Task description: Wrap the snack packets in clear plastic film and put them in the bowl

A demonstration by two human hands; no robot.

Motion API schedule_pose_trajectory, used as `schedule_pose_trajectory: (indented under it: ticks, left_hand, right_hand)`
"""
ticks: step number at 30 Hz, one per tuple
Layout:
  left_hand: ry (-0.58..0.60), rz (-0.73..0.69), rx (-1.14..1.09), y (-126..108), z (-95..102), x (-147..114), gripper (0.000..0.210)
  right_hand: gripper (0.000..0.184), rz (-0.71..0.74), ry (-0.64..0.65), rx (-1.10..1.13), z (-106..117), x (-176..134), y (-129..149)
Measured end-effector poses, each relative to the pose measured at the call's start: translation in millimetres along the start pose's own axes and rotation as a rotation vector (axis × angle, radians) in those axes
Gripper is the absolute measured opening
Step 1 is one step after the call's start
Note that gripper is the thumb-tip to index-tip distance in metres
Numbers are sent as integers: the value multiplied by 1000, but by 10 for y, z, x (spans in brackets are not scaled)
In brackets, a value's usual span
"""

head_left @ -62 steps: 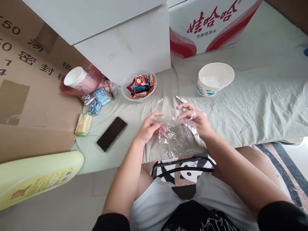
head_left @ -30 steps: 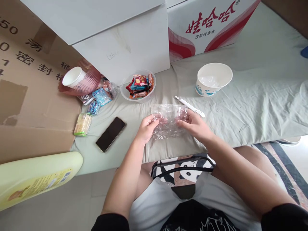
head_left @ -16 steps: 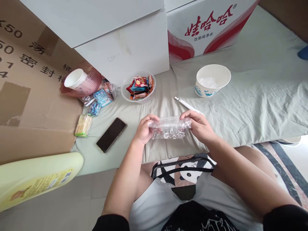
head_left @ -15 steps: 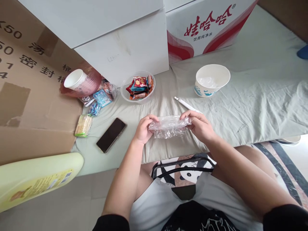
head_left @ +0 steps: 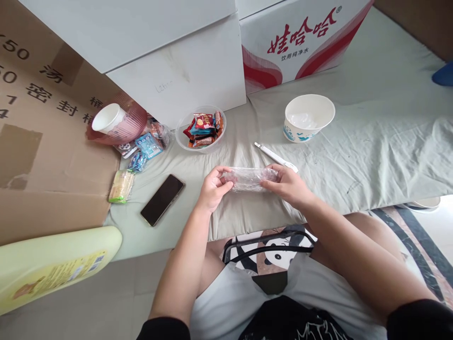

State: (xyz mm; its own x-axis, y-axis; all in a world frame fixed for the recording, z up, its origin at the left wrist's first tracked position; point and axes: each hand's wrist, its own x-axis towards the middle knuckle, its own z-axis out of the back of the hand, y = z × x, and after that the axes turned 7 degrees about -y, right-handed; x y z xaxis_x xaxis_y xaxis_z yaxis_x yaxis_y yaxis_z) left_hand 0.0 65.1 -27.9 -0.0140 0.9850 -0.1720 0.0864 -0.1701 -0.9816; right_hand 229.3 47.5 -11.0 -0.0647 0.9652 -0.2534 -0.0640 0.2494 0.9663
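Your left hand (head_left: 213, 188) sits low and centre in the head view, fingers curled inward, thumb and fingertips pinched shut at the right side of the fist. Your right hand (head_left: 287, 183) lies opposite it, palm turned partly down, its fingers (head_left: 272, 170) stretched leftward and closed in a pinch towards the other hand. The two hands are level with each other and near, not touching. Both forearms are bare and run up from the lower edge, the left one steep, the right one slanting in from the lower right. Both wrists are nearly straight.
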Motion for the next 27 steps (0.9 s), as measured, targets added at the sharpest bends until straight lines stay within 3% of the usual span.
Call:
schedule_pose_trajectory:
  ticks: [2, 5, 7, 8, 10, 14, 17, 20, 25, 27]
  left_hand:
    - [-175, -102, 46, 12, 6, 43, 35]
    - [-522, -317, 175, 32, 31, 93, 28]
    - [-601, -435, 257, 53, 28, 75, 22]
    - [-567, -475, 282, 67, 12, 47, 19]
    - [-389, -509, 298, 101, -45, -39, 20]
    - [26, -409, 250, 130, -174, -211, 58]
    - [263, -246, 235, 64, -201, -254, 58]
    - [268, -130, 206, -12, -187, -244, 53]
    - [157, -2, 45, 8, -159, -214, 50]
    - [183, 56, 12, 46, -157, -203, 49]
  right_hand:
    - [24, 23, 14, -78, 2, -10, 7]
    - [13, 235, -149, -151, -19, -22, -15]
    - [7, 392, -276, -169, -52, -34, -49]
    - [6, 445, -319, -174, -73, -44, -67]
    - [7, 498, -310, -177, -120, -75, -98]
    - [13, 434, 51, -60, -217, -149, -119]
    - [30, 300, 261, 115, -260, -171, -111]
    - [37, 226, 252, 201, -263, -155, -105]
    - [40, 201, -89, 132, -229, -103, -133]
    - [47, 202, -57, 126, -220, -86, -138]
